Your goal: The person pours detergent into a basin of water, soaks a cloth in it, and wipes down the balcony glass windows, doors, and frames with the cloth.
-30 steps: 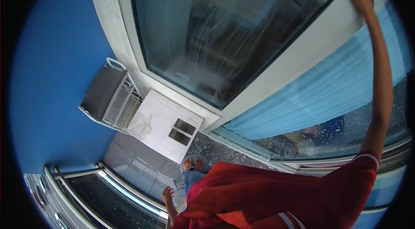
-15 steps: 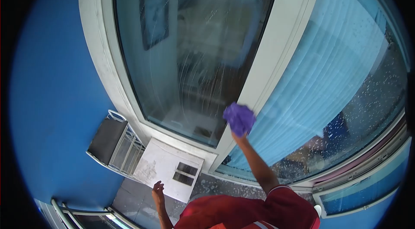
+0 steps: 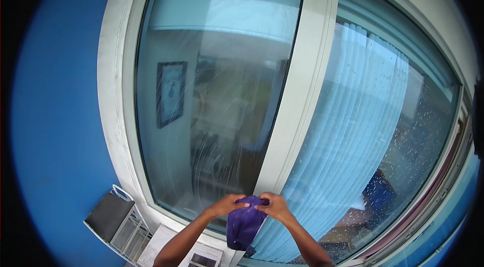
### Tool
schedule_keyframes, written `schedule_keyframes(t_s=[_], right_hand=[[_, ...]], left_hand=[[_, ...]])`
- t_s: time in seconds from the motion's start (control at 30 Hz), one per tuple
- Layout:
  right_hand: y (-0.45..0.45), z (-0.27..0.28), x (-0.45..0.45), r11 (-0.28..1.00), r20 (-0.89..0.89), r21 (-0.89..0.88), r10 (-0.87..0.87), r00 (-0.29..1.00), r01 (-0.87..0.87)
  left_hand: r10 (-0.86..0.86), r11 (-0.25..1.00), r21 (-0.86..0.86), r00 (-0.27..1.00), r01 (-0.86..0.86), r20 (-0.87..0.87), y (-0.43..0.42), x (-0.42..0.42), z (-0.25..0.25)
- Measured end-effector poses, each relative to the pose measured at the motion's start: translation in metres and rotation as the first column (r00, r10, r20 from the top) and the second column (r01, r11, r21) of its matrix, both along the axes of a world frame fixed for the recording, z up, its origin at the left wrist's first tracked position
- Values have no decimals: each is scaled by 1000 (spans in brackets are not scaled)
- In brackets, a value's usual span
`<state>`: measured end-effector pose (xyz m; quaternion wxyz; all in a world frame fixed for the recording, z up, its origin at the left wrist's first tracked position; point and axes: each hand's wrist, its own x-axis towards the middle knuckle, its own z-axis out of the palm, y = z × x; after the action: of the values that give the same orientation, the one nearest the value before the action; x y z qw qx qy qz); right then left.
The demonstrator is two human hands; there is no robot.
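Note:
A purple cloth (image 3: 244, 229) hangs down between my two hands, in front of the lower part of the window frame. My left hand (image 3: 229, 205) pinches its top edge from the left. From the other side my right hand (image 3: 275, 206) grips the same edge, close to the left one. Behind the cloth stands the white upright post (image 3: 290, 136) between two panes. Streaks and wet marks run over the left glass pane (image 3: 227, 100). Droplets dot the right glass pane (image 3: 411, 151), behind which a light blue pleated curtain (image 3: 353, 115) hangs.
At lower left, a chair with a dark seat (image 3: 107, 216) and pale metal frame stands by the blue wall (image 3: 60, 115). A white panel with dark vents (image 3: 204, 259) lies low below the left pane. Sliding tracks (image 3: 433, 206) edge the right side.
My left hand has come up from the lower left and taken hold of the cloth. The bunched cloth now hangs loosely from both hands. My view has tilted upward.

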<state>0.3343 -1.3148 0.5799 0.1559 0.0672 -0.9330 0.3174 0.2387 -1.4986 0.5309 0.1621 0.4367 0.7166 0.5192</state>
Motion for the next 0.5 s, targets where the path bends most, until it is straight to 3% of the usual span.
schedule_keyframes(t_s=[0.03,0.07,0.1,0.13,0.2,0.23,0.27,0.3,0.33,0.37,0.4,0.43,0.5], right_hand=[[2,9,11,979,-273,98,-148,951,181],[4,17,17,918,-537,143,-242,808,370],[1,23,16,917,-546,149,-237,804,371],[-6,27,15,897,-398,-318,-420,815,307],[-15,40,0,661,-193,-713,-506,841,234],[-19,54,-13,819,-504,-564,-442,742,105],[-20,67,-26,935,-759,-354,-300,578,21],[-14,79,-45,974,-822,-39,-158,547,222],[-9,97,-61,867,-818,196,-112,564,458],[-1,117,-76,769,-768,328,-120,629,548],[9,139,-87,702,-707,436,-120,697,563],[12,159,-95,776,-732,379,-82,676,504],[13,221,-107,808,-883,294,26,468,510]], left_hand=[[-18,1000,-20,994,16,-111,3,0,32],[-33,999,-38,975,25,-220,7,-2,62],[-2,1000,-4,957,1,-290,14,0,91],[31,999,31,935,-21,-354,21,3,116],[230,964,238,822,-118,-522,31,0,154],[236,962,248,816,-118,-528,31,-3,167],[345,914,376,782,-154,-519,29,-6,179],[451,848,498,743,-182,-495,27,-8,187],[460,841,508,737,-184,-495,26,-6,188],[621,770,562,555,-302,-553,26,-1,183],[740,672,627,334,-394,-584,29,-1,175],[702,712,594,372,-375,-607,36,-8,159],[698,705,605,209,-370,-685,58,-18,130]])
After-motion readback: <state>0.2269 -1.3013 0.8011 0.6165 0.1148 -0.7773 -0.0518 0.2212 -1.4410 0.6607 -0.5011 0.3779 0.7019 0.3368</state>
